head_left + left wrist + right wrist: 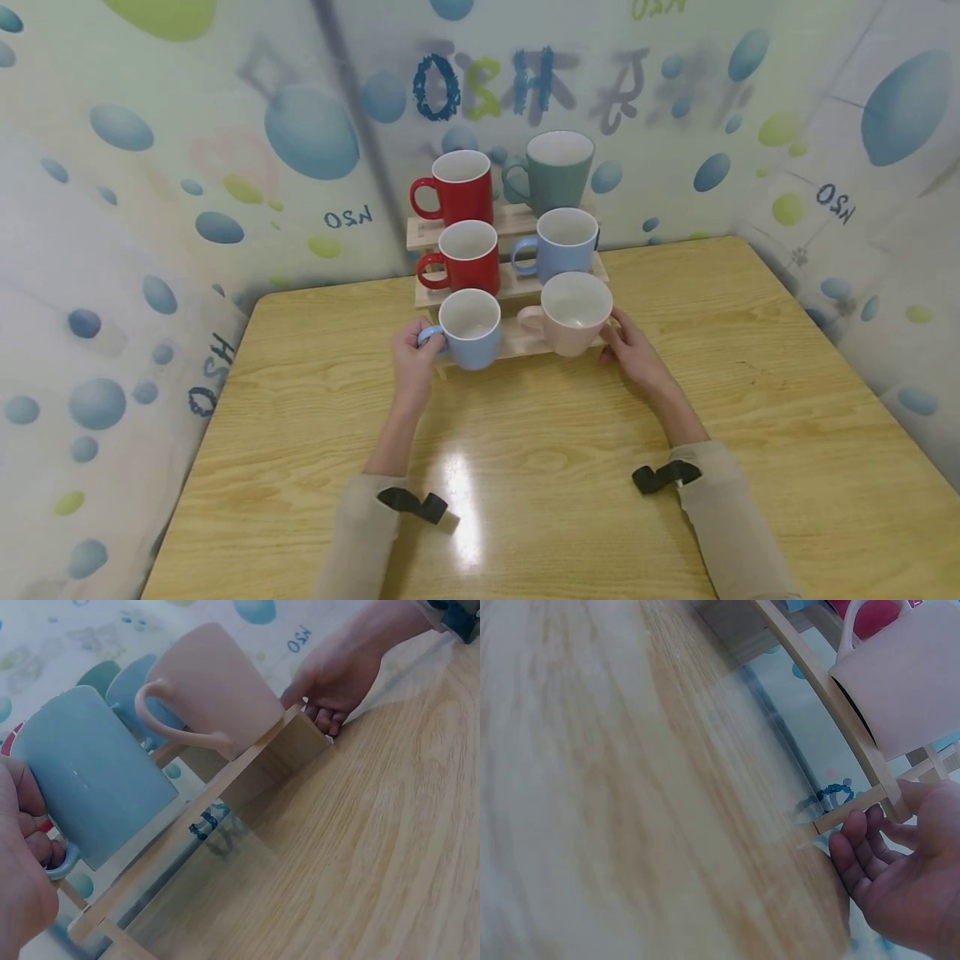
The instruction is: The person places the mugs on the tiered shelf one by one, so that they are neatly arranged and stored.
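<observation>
A three-tier wooden mug rack (517,340) holds two mugs on each tier. My left hand (414,350) has its fingers curled at the handle of a light blue mug (94,772), which sits at the left of the lowest tier. At that tier's other end, my right hand (633,350) grips the corner of the rack, with its curled fingers (859,851) by the wooden end piece. Right beside that hand stands a pale pink mug (576,317), its handle pointing left. All the mugs stand upright.
On the middle tier are a red mug (468,258) and a blue mug (564,246). The top tier carries another red mug (462,190) and a green mug (558,172). Behind the wooden table (540,475) hangs a patterned curtain (247,150).
</observation>
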Available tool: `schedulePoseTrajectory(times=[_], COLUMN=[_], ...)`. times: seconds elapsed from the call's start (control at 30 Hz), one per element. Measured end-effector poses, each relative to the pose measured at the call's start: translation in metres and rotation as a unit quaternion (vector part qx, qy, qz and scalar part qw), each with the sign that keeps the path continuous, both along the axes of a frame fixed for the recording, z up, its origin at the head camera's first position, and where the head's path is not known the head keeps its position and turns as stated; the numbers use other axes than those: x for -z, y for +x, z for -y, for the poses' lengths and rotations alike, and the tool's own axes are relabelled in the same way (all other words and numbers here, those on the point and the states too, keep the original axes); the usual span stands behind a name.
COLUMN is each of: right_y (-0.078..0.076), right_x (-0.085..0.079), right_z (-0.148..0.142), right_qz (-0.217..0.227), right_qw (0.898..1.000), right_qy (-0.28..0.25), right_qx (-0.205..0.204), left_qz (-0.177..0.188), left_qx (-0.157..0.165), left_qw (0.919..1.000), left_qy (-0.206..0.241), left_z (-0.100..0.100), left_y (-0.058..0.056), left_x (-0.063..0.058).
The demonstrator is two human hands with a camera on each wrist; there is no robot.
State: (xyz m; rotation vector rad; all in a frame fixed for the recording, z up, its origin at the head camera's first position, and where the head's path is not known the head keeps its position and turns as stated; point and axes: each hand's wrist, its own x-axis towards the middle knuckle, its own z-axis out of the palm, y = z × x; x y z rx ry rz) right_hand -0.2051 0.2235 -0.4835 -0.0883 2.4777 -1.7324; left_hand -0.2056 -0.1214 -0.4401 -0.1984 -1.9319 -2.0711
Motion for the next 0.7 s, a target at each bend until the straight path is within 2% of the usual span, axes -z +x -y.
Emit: schedulePoseTrajectory(times=[0.23, 0.7], right_y=[0.002, 0.005], right_x=[-0.001, -0.003], right_z=[0.001, 0.002], right_qz=[-0.002, -0.004], right_qw=[1.0, 1.0], right_qy=[0.0, -0.004], right_qx=[0.002, 0.008], left_qz=[-0.006, -0.017], left_qx=[0.002, 0.008], left_qw=[0.9998, 0.9996], left_qy=[-0.018, -0.022], left_z=[-0.011, -0.012], left_y=[0.013, 0.008], left_x=[-0.02, -0.012])
